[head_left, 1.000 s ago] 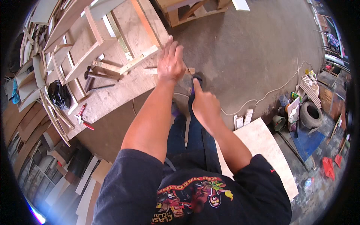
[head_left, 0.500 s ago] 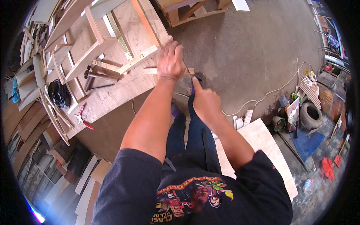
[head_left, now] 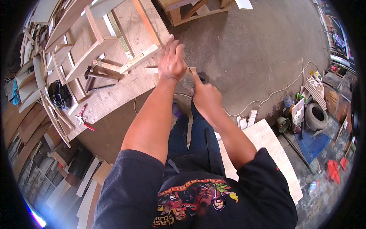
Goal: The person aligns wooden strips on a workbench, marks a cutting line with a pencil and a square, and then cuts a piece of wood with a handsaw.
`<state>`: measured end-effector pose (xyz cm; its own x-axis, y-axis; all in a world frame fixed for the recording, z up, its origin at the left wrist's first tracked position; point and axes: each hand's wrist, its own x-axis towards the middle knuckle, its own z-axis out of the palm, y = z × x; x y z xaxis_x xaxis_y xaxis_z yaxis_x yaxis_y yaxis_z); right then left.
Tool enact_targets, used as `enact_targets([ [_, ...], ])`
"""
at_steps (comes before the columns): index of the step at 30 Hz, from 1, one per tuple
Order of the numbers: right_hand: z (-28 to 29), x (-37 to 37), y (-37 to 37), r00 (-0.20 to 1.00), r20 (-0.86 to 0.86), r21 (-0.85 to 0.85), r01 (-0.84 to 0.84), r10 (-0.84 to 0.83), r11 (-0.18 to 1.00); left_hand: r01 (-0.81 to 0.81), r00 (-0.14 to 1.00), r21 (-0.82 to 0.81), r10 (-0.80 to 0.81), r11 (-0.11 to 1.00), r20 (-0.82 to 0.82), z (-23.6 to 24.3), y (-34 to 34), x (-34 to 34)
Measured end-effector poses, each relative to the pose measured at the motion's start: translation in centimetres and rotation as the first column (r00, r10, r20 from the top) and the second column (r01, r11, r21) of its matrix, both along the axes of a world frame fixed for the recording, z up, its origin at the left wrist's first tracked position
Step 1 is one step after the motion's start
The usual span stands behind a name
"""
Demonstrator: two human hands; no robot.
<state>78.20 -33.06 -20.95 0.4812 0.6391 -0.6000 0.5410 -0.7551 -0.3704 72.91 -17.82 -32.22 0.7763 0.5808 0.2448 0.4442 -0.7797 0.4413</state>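
Observation:
My left hand (head_left: 172, 61) presses down over a wooden strip (head_left: 151, 70) at the corner of the plywood-topped table (head_left: 126, 91). One end of the strip juts past the table edge on the right of that hand. The fingers lie close together, pointing away from me; the thumb is hidden. My right hand (head_left: 207, 98) is closed round a saw, its index finger stretched forward along the tool. The saw's thin dark blade (head_left: 188, 65) shows edge-on where it meets the strip, beside my left hand. Its handle is covered by my right hand.
A wooden frame (head_left: 91, 57) lies on the table, with hammers (head_left: 102, 76), pliers (head_left: 84, 119) and a black plastic bag (head_left: 60, 95) near it. A pale cable (head_left: 263, 103) crosses the floor. To the right are a plywood sheet (head_left: 263, 152) and a tyre (head_left: 315, 116).
My right hand has moved a little forward, closer to the strip, along with the saw. My left hand stays on the strip, and the view has shifted slightly.

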Motion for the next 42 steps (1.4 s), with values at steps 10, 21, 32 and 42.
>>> enact_targets([
  [10,0.5,-0.6,-0.6,0.996,0.017,-0.028,-0.083,0.084,0.996,-0.003,0.998,0.001,0.003,1.0,-0.06,-0.1,0.0,-0.3],
  [21,0.1,-0.3,-0.3,0.997,0.054,0.05,-0.056,0.054,0.997,0.002,0.999,0.0,-0.002,1.0,-0.041,0.3,0.1,0.1],
  [32,-0.5,0.1,0.7,0.994,0.085,0.049,-0.073,0.068,0.996,0.012,1.0,0.026,-0.012,1.0,0.021,0.2,0.0,0.4],
  [42,1.9,-0.5,0.0,0.995,0.031,-0.054,-0.09,0.092,0.994,-0.004,1.0,0.0,0.004,1.0,-0.005,0.2,-0.2,0.0],
])
